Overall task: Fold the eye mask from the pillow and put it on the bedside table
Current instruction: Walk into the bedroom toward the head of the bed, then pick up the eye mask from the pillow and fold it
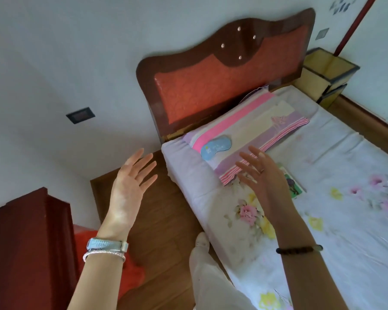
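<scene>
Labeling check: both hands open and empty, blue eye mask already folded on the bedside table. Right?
Not quite. In the head view the eye mask lies flat, unfolded, on the pillow. The left hand and right hand are indeed open and empty.

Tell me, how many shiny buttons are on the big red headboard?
4. The shiny studs sit in a diamond on the headboard's dark top panel: top, right, left and bottom. None looks hidden.
</scene>
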The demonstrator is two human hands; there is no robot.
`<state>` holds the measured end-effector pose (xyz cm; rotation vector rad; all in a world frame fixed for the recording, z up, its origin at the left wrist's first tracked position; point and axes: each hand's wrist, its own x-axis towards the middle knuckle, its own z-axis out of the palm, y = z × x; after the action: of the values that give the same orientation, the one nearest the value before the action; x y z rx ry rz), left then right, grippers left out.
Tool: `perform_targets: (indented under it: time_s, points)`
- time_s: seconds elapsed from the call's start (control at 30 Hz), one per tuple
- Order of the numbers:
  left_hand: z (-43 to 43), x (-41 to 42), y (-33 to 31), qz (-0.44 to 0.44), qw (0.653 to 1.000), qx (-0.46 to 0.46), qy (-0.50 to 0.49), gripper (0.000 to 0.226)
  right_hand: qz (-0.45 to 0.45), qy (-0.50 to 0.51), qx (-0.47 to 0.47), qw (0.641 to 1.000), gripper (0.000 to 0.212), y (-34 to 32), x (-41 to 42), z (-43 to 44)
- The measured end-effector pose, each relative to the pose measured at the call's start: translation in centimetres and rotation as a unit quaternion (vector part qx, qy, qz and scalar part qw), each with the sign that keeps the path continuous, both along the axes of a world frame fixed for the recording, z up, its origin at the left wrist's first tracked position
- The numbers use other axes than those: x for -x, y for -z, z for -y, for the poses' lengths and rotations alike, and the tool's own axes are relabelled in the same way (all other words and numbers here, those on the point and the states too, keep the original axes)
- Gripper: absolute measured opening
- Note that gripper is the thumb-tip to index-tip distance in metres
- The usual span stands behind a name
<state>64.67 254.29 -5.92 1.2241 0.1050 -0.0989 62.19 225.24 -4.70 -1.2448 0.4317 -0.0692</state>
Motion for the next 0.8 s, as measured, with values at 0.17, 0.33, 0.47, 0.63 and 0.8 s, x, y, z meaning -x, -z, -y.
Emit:
perform_targets:
  time_s: [0.17, 0.33, 0.47, 0.63, 0.8]
  points:
    - [2.5, -9.4, 0.2, -0.049, 0.999, -0.008, 0.014, 0.042, -0.016, 0.026, -0.004, 1.000, 0.026, 0.3, -7.2, 1.1]
    - [5.1, -17.0, 3.1, -0.058, 0.997, -0.015, 0.042, 0.037, -0.036, 0.036, 0.013, 0.999, 0.026, 2.2, -13.0, 3.1]
    - [8.2, -22.0, 6.9, -0.098, 0.990, -0.061, 0.075, 0.031, -0.076, 0.041, 0.034, 0.996, 0.027, 5.2, -17.2, 5.5]
    - [12.3, -27.5, 13.9, -0.156, 0.972, -0.134, 0.114, 0.034, -0.124, 0.031, 0.082, 0.988, 0.031, 10.8, -21.9, 8.4]
    - [15.3, -31.5, 22.9, -0.146, 0.943, -0.253, 0.161, 0.046, -0.137, -0.025, 0.214, 0.967, 0.036, 17.9, -26.2, 9.6]
